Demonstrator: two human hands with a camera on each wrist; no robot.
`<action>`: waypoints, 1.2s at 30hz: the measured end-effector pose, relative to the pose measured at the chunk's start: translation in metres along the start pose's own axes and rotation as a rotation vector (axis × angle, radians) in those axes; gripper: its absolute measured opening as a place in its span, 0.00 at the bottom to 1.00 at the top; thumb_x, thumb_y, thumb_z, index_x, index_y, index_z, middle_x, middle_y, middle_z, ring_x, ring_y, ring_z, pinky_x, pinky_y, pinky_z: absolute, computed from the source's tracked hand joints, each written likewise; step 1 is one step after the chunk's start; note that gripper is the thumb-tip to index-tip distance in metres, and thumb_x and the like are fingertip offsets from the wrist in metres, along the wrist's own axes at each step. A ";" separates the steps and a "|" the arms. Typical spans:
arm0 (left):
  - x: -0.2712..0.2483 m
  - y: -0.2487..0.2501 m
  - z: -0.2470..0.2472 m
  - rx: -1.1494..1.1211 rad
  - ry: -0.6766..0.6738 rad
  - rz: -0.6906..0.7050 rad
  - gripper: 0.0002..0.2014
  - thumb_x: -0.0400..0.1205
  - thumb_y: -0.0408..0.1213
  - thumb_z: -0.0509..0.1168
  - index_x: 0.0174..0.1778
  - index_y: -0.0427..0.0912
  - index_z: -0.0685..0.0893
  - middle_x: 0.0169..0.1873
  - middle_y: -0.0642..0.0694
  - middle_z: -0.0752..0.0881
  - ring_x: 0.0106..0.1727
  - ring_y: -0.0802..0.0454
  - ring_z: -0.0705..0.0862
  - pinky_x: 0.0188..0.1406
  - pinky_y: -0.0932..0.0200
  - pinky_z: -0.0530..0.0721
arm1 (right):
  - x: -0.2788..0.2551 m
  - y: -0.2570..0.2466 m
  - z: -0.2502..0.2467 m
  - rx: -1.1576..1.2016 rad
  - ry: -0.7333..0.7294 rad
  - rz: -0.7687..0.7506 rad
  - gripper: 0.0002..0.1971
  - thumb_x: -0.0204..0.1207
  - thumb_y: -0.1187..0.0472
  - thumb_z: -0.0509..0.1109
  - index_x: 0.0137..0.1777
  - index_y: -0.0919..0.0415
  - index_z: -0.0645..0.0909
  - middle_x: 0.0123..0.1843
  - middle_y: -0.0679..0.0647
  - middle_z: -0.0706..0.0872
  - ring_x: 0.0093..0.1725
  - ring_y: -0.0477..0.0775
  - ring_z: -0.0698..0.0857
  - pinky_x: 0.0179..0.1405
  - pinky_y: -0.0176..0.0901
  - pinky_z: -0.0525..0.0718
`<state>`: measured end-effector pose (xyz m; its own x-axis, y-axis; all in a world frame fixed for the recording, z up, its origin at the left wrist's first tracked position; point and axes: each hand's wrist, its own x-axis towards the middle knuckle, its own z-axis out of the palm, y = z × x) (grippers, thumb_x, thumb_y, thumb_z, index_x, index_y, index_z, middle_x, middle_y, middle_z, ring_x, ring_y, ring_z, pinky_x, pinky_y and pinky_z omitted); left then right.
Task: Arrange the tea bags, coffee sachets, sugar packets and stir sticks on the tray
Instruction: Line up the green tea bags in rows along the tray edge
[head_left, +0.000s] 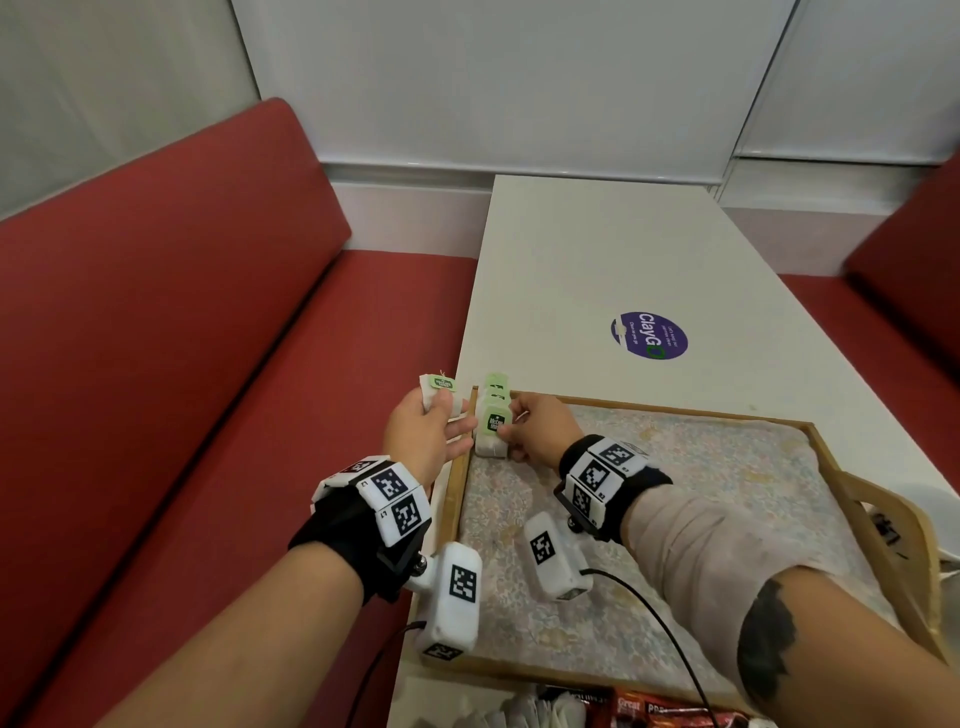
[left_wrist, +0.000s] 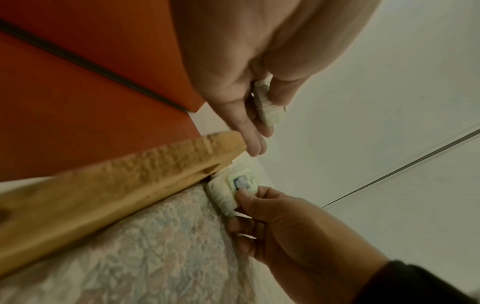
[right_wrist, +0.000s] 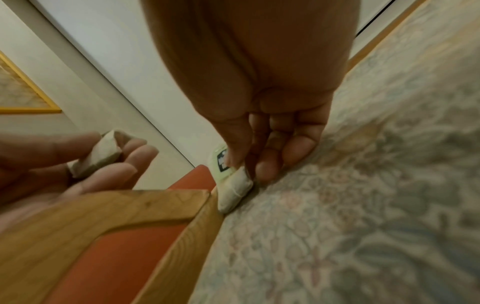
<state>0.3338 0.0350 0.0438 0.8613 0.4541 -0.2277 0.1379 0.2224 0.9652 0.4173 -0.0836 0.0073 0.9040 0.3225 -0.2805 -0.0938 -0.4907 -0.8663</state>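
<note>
A: How many tea bags are seen on the wooden tray (head_left: 878, 525)?

B: A short row of tea bags (head_left: 491, 415) is stood on edge in the far left corner of the tray, against its left rim. Three green tags can be made out in the head view; whether more are hidden behind them cannot be told.

A: And the nearest one?

B: The front tea bag (right_wrist: 235, 190) is pinched by the right hand (head_left: 540, 428), thumb on the green tag, fingers curled at its side. Its lower edge is rested on the tray's floral lining, just beside the rim.

A: What is held in the left hand (head_left: 423, 434)?

B: One more tea bag (head_left: 436, 389) is held between the thumb and the forefinger, just outside the tray's left rim, over the red bench seat (head_left: 171, 395). The remaining fingers are stretched out toward the rim. In the left wrist view that bag (left_wrist: 269, 105) is seen folded between thumb and fingers.

A: Anything else counted?

B: Two red sachets (head_left: 652, 712) at least are seen at the near edge of the white table (head_left: 597, 260), beside some white paper packets (head_left: 524, 713) whose number cannot be told. One purple round sticker (head_left: 649, 336) is stuck on the table beyond the tray.
</note>
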 end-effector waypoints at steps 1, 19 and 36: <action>0.001 -0.001 0.000 0.003 -0.006 0.000 0.08 0.89 0.36 0.52 0.49 0.43 0.76 0.43 0.49 0.85 0.40 0.55 0.86 0.35 0.63 0.85 | 0.002 0.000 0.001 -0.029 0.008 0.002 0.11 0.76 0.71 0.71 0.37 0.60 0.74 0.32 0.54 0.81 0.27 0.49 0.79 0.17 0.33 0.75; 0.004 -0.002 -0.002 -0.006 -0.031 -0.008 0.07 0.89 0.36 0.53 0.49 0.44 0.76 0.43 0.48 0.85 0.40 0.55 0.86 0.38 0.62 0.86 | -0.002 -0.003 0.002 -0.319 0.004 -0.046 0.21 0.60 0.60 0.83 0.31 0.53 0.68 0.32 0.44 0.80 0.31 0.44 0.78 0.30 0.38 0.73; 0.000 -0.001 -0.006 0.364 -0.041 0.184 0.04 0.83 0.35 0.65 0.51 0.41 0.82 0.40 0.46 0.87 0.41 0.49 0.84 0.40 0.53 0.81 | -0.032 -0.048 -0.013 0.054 -0.048 -0.170 0.17 0.81 0.46 0.64 0.48 0.61 0.82 0.41 0.50 0.84 0.33 0.48 0.79 0.32 0.38 0.75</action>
<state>0.3302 0.0398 0.0419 0.9056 0.4215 -0.0484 0.1370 -0.1825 0.9736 0.3980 -0.0810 0.0638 0.8881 0.4357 -0.1461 0.0353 -0.3818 -0.9236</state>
